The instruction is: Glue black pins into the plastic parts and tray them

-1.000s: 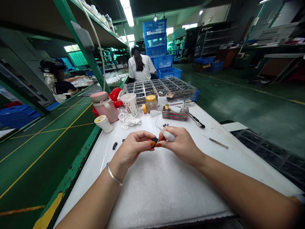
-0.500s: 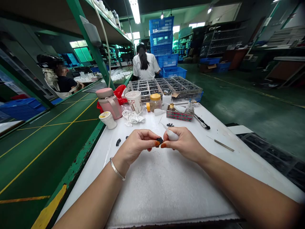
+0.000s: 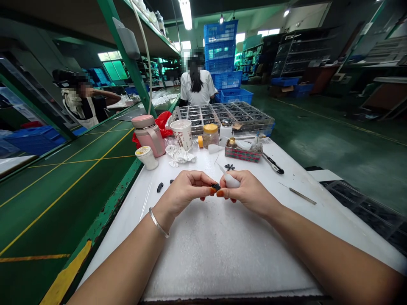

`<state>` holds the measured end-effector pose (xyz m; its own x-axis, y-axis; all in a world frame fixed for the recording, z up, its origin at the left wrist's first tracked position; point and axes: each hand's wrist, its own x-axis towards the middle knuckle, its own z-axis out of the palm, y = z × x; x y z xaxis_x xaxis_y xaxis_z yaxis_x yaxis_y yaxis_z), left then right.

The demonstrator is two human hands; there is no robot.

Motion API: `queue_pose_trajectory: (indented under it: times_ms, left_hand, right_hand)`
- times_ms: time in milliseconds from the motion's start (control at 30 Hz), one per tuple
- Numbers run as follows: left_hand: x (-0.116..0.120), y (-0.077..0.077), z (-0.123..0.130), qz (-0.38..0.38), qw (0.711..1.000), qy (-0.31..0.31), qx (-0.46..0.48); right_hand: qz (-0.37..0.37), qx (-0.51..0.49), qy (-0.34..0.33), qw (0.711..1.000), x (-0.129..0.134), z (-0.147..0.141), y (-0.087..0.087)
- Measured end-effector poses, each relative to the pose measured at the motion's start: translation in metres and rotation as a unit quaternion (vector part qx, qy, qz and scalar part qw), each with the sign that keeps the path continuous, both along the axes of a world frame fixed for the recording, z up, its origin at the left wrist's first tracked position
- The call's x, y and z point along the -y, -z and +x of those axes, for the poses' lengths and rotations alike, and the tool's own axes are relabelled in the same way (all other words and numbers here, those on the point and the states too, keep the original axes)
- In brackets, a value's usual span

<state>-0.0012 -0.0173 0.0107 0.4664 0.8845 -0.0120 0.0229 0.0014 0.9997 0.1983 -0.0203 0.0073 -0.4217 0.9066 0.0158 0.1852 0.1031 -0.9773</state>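
Note:
Between thumb and fingers, my left hand pinches a small black part above the middle of the white table. My right hand is wrapped round a white squeeze bottle whose thin nozzle points up and away. The right thumb and fingertips meet the right side of the black part. A curved black piece lies left of my left hand, and another is partly hidden behind that hand. Beyond my right hand sits a small cluster of black parts.
A pink thermos, paper cup, yellow-lidded jar and small patterned box stand at the back, before divided trays. A knife and needle tool lie right. Two people sit beyond.
The whole view has shifted slightly, moving the scene a little to the right. My hands keep their hold on the black part and bottle. The person at left has raised an arm toward the head.

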Motion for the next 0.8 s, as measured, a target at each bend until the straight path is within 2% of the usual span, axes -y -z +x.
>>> queue_pose_trajectory:
  times_ms: [233,367,467,567,700,800]
  left_hand:
    - [0.0,-0.009,-0.003,0.017,0.996,-0.069,-0.052]
    - [0.0,-0.009,-0.004,0.025,0.993,-0.101,-0.055]
    - [0.0,-0.007,-0.005,0.055,0.99,-0.104,-0.073]
    - [0.001,-0.005,-0.006,0.084,0.987,-0.102,-0.095]
    - [0.005,-0.005,-0.005,0.114,0.981,-0.102,-0.12]
    - [0.007,-0.007,-0.003,0.128,0.978,-0.1,-0.133]
  right_hand:
    - [0.074,-0.027,0.046,0.996,0.0,0.017,-0.011]
    - [0.113,0.023,0.005,0.993,0.0,0.028,-0.019]
    - [0.09,0.02,-0.007,0.996,0.001,0.032,-0.023]
    - [0.081,-0.001,0.049,0.995,0.002,0.034,-0.026]
    - [0.159,0.001,0.156,0.975,0.006,0.034,-0.029]
    - [0.201,-0.023,0.198,0.959,0.008,0.032,-0.027]
